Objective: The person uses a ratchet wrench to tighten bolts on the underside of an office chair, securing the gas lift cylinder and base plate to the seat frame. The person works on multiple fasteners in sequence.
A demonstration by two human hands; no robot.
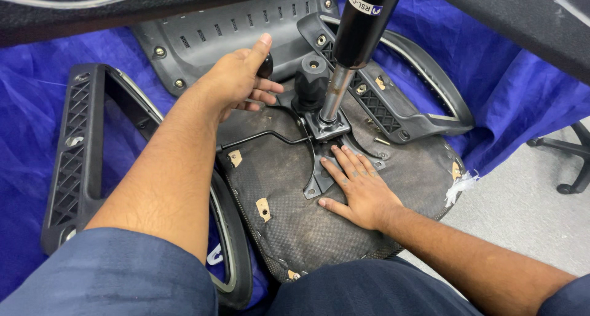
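An upturned office chair seat (289, 211) lies in front of me, its dark fabric underside facing up. A metal mechanism plate (322, 132) sits at its middle with a black gas cylinder (359, 30) rising from it. My left hand (236, 79) grips a small black knob (265, 65) on a lever beside a larger ribbed knob (311, 79). My right hand (359, 190) lies flat, fingers spread, on the seat underside and the plate's edge just below the cylinder.
A black armrest frame (83, 150) lies at the left and another (418, 107) at the right, on a blue cloth (510, 89). A grey slotted plastic backrest piece (221, 33) lies behind. A chair base with casters (571, 162) stands on the grey floor at right.
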